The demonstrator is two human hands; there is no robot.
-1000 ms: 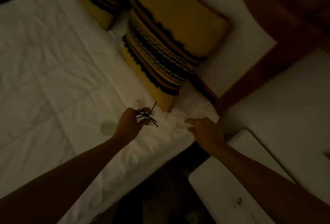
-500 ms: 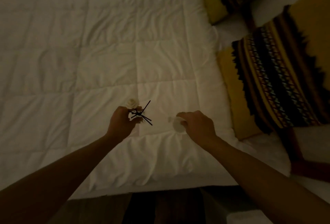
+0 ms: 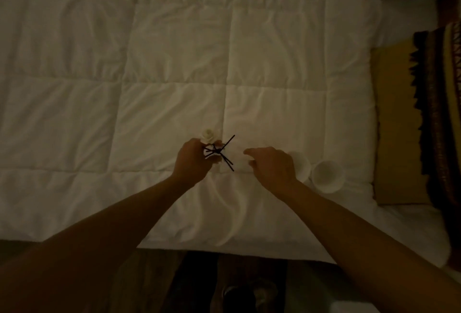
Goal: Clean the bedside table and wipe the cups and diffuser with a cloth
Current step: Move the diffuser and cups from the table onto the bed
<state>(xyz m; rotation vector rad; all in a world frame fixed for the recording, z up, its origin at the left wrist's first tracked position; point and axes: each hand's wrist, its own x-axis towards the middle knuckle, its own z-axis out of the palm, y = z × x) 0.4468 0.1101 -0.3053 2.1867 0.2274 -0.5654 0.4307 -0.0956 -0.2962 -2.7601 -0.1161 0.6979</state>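
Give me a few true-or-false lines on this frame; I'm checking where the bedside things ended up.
1. The left hand holds the diffuser with its dark reeds. True.
2. Two white cups sit on the bed. True.
3. The right hand grips a cup. False: its fingers are loose and hold nothing.
4. The cups lie left of the diffuser. False: they lie to its right, near the pillow.
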